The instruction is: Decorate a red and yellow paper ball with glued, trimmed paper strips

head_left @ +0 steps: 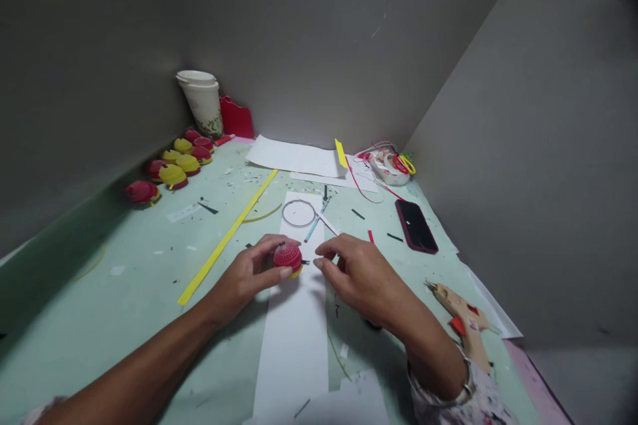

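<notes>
My left hand [249, 272] grips a small dome-shaped coiled piece [288, 256], red on top with a yellow rim below, between thumb and fingers. A small black fringed strip [306, 262] sticks out of its right side. Just right of it, my right hand [353, 272] is held with thumb and forefinger a little apart, and nothing shows between them. Both hands are over a long white paper strip [294, 345]. Beyond them lie a thin ring [299, 213] and a light blue pen-like stick [315, 224].
Several red and yellow domes [173, 176] stand at the left, near a lidded paper cup [199, 103]. A yellow strip [224, 246] lies diagonally. At the right are a phone [417, 226], a glue gun [461, 319] and scissors [405, 163]. Grey walls [309, 46] enclose the table.
</notes>
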The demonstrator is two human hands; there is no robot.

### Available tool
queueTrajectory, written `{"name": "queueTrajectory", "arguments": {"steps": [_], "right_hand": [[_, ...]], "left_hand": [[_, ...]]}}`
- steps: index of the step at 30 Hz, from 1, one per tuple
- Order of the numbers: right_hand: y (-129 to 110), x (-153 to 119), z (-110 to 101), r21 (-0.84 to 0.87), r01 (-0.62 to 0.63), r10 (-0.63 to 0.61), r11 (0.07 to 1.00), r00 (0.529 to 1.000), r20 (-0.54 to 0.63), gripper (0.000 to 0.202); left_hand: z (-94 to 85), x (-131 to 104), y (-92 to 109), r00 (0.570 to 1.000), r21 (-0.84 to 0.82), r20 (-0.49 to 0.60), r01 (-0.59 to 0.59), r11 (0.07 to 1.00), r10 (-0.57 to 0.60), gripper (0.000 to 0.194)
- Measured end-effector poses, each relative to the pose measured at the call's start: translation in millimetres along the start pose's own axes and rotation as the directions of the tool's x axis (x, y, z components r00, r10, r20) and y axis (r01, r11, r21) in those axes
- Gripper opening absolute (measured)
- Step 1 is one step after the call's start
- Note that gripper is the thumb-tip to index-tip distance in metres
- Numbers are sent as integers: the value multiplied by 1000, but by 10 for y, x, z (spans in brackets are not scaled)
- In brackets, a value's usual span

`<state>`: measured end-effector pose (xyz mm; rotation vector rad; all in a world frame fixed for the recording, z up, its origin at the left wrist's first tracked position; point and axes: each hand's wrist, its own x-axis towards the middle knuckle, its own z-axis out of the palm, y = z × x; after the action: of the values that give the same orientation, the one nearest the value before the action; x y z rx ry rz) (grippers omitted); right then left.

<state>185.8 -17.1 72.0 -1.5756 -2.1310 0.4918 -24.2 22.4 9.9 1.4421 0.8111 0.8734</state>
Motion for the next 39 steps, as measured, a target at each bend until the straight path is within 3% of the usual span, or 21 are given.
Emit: {"name": "queueTrajectory", "arguments": {"steps": [15, 39], "right_hand": [[-37, 38, 172, -20, 30, -29, 999, 999, 13, 13], [-77, 25, 197, -84, -3, 3, 996, 1000, 6, 15]], "left_hand": [[11, 1, 12, 1000, 27, -9, -11, 1000, 11, 34], [21, 5, 38, 999, 67, -28, -22, 998, 23, 34]]}}
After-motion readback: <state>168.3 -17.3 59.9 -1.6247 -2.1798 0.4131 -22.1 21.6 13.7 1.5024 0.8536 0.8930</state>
